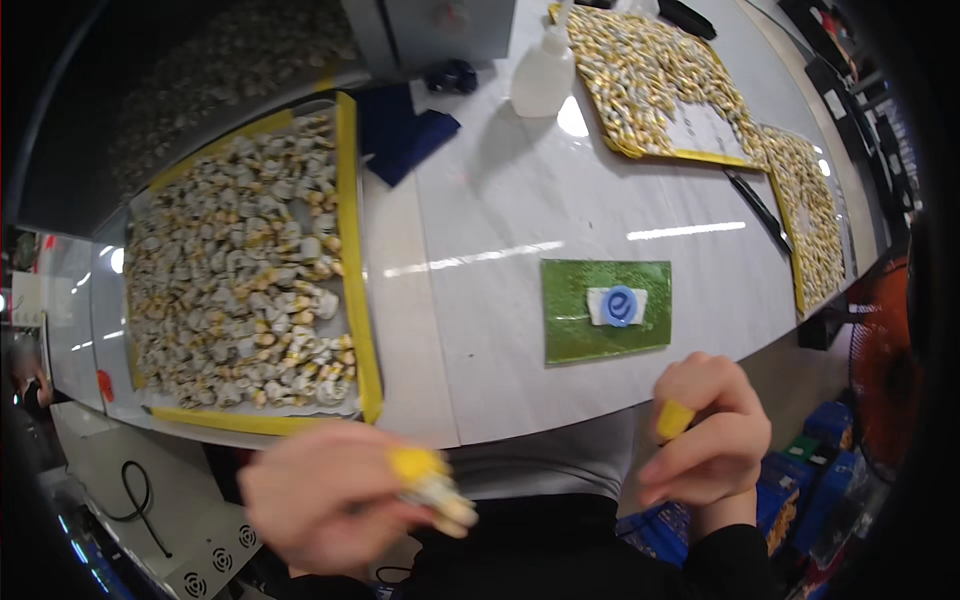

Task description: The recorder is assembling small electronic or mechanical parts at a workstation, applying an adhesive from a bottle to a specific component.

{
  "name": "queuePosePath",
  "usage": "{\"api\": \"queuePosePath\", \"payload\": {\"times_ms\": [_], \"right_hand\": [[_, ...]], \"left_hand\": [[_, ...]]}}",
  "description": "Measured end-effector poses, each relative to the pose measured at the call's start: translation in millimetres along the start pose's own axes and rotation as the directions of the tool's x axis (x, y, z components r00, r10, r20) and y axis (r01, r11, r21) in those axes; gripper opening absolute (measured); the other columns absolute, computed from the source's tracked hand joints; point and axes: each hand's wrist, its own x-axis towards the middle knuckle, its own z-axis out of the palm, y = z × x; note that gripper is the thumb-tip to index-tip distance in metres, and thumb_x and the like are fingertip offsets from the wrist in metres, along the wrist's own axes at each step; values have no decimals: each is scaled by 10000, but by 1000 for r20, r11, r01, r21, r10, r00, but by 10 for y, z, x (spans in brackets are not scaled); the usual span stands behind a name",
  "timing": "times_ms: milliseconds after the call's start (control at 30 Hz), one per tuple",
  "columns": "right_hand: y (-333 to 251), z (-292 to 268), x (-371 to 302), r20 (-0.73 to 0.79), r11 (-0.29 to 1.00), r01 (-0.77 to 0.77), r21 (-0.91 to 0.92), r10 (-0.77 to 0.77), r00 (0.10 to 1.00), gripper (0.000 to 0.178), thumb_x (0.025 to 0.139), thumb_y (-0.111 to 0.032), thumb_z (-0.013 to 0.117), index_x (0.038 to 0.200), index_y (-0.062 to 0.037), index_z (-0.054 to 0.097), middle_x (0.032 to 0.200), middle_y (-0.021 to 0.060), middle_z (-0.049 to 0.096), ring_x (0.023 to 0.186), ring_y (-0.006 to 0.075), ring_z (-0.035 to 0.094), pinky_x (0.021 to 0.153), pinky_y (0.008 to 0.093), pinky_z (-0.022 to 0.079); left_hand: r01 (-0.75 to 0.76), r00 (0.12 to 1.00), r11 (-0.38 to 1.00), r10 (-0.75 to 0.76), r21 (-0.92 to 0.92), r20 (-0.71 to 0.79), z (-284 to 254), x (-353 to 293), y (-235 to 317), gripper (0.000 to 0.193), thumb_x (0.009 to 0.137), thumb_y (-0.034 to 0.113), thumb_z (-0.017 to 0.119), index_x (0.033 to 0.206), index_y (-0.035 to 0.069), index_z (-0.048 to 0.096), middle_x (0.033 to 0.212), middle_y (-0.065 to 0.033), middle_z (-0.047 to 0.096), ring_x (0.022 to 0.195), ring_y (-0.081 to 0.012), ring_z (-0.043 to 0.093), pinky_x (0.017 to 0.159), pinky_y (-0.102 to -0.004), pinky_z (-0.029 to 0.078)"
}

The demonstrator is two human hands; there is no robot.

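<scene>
My left hand (325, 495), blurred by motion, is at the table's front edge near the left tray. Its fingers pinch a small white-and-yellow piece (440, 495), too smeared to name more exactly. Yellow tape wraps a fingertip of this hand. My right hand (710, 425) is curled closed just off the front edge, also with yellow tape on a finger; what it holds, if anything, is hidden. Ahead of it lies a green mat (568, 335). A round blue piece with a dark curl (619, 306) sits on a white pad (598, 304) at the mat's middle.
A yellow-edged tray (350, 260) of many small white-and-yellow pieces covers the table's left. Two similar trays, one farther back (690, 155) and one at right (800, 285), hold more. A pump bottle (543, 80), dark blue cloth (410, 140) and black pen-like tool (760, 212) lie around.
</scene>
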Motion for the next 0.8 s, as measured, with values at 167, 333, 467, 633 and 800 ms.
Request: {"api": "queuePosePath", "payload": {"times_ms": [167, 333, 467, 633, 800], "right_hand": [[142, -90, -86, -104, 996, -75, -43, 70, 992, 214, 555, -64, 797, 737, -102, 689, 775, 21, 510, 679, 149, 494, 575, 254, 376], [54, -96, -52, -45, 984, -98, -147, 93, 995, 208, 553, -52, 778, 735, -86, 682, 762, 26, 511, 653, 149, 504, 549, 249, 384], [43, -169, -144, -125, 984, -42, -172, 20, 992, 202, 552, -42, 771, 723, -85, 674, 735, 29, 516, 640, 150, 510, 538, 242, 387], [29, -269, -262, -312, 972, -65, -227, -9, 950, 156, 581, -11, 718, 700, -68, 634, 695, 37, 523, 621, 149, 498, 546, 252, 386], [13, -511, -297, -425, 954, -11, -299, -123, 897, 125, 624, -7, 673, 724, -41, 606, 696, 56, 515, 614, 149, 481, 552, 256, 362]], "left_hand": [[-14, 968, 584, -195, 812, 158, -858, 387, 134, 288, 634, 61, 689, 900, -19, 614, 841, -135, 622, 805, -295, 589, 732, -371, 451], [254, 942, 671, -334, 696, -21, -1279, 1071, -133, 280, 751, 127, 653, 995, -7, 630, 834, -129, 640, 776, -212, 613, 730, -321, 463], [223, 937, 443, -343, 868, -66, -1674, 1777, -939, 349, 789, 230, 656, 1041, -8, 615, 882, -167, 635, 827, -246, 620, 754, -312, 468], [157, 957, 234, -276, 959, -89, -1859, 1833, -1699, 418, 809, 305, 619, 1150, 66, 579, 1110, -179, 589, 1019, -360, 562, 874, -391, 451], [-282, 904, -69, -352, 957, 241, -2456, 1750, -2039, 261, 858, 198, 503, 1052, 60, 611, 1092, -163, 596, 912, -318, 612, 758, -379, 510]]}}
